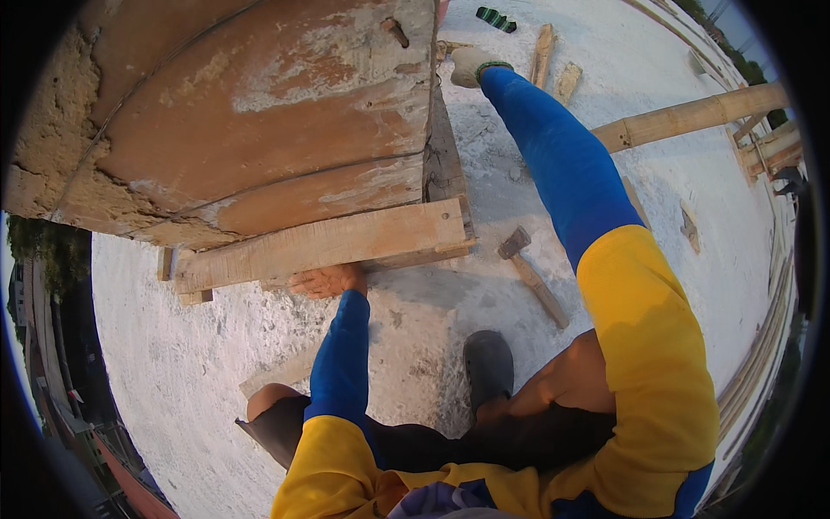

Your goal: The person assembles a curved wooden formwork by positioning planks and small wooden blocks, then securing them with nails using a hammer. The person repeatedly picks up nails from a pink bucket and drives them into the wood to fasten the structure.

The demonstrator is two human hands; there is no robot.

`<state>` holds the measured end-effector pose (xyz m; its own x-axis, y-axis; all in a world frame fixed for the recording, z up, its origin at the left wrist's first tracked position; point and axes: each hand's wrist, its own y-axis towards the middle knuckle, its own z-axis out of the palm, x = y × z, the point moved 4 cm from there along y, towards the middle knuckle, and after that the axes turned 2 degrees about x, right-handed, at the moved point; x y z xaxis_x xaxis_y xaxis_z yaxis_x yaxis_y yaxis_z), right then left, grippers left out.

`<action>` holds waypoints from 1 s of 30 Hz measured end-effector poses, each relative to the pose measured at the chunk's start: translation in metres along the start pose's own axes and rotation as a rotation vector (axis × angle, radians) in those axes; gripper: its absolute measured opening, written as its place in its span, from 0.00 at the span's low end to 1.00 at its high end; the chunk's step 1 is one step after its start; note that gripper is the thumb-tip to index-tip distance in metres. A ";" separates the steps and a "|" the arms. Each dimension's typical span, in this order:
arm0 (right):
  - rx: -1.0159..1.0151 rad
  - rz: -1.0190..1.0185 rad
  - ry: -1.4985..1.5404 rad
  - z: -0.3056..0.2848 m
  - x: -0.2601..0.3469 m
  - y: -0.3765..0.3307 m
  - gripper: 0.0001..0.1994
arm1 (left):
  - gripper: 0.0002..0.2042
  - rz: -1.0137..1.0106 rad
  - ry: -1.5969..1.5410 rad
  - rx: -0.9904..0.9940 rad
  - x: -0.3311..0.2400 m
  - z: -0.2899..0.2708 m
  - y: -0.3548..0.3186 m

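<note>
Where the whitish floor [164,355] curves off at the far left, dark green foliage [60,259] shows beyond its edge. Next comes a large, boxy brown structure [311,112], its face streaked with pale residue, crusted at the left and crossed by thin dark lines; a rusty peg [395,33] juts from it near the top. Along its lower edge runs a light wooden plank [328,245], slanting slightly upward to the right. Below, a flat pale board [278,370] lies on the floor near the person's knee. The left hand [330,281], bare, is at the plank's underside, its fingers pointing left and partly hidden; whether it grips anything I cannot tell.

Farther right, the right hand [471,67], in what looks like a pale glove, reaches beyond the structure's right side; its fingers are hidden, so I cannot tell how they are set. A dark shoe [488,368] stands nearer the person, and beyond the right hand lies a green striped item [496,19]. A hammer [533,275] rests on the floor, its head toward the structure. Two wood scraps [543,54] lie past the blue sleeve [562,164], and a bamboo pole [692,118] extends to the right.
</note>
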<state>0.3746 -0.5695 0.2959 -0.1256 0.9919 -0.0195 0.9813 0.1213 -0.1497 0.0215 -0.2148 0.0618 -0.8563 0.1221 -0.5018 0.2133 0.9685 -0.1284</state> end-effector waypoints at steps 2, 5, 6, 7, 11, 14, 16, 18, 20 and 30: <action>-0.088 0.047 0.138 -0.009 -0.008 0.009 0.24 | 0.53 0.005 -0.050 -0.013 -0.004 -0.005 -0.003; -0.347 -0.100 0.354 -0.002 -0.001 0.001 0.23 | 0.55 0.003 -0.113 0.020 -0.006 -0.011 -0.006; -0.288 -0.054 0.485 0.012 0.002 -0.003 0.23 | 0.55 0.006 -0.084 0.020 -0.006 -0.013 -0.007; -0.223 0.007 0.625 0.031 0.002 -0.011 0.23 | 0.55 -0.012 -0.101 0.035 -0.006 -0.014 -0.008; 0.009 0.306 0.561 0.080 -0.011 -0.024 0.21 | 0.51 0.027 -0.049 0.017 -0.011 -0.019 -0.011; 0.048 0.233 0.840 0.083 -0.018 -0.009 0.16 | 0.47 0.025 -0.022 0.036 -0.007 -0.013 -0.010; 0.010 0.020 0.583 0.073 -0.016 0.006 0.14 | 0.50 0.027 -0.048 0.010 -0.002 -0.006 -0.008; -0.061 -0.136 0.516 0.065 -0.011 0.013 0.13 | 0.58 0.047 -0.125 -0.086 0.000 0.000 -0.002; -0.104 -0.115 0.688 0.063 -0.007 0.010 0.13 | 0.58 0.053 0.113 -0.312 0.000 0.001 0.001; -0.024 0.251 1.070 0.052 -0.003 -0.025 0.20 | 0.56 0.015 -0.127 -0.048 0.001 0.002 0.001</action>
<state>0.3425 -0.5779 0.2486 0.2586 0.5066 0.8225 0.9651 -0.0994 -0.2422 0.0216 -0.2144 0.0595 -0.7860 0.1109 -0.6082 0.2003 0.9764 -0.0808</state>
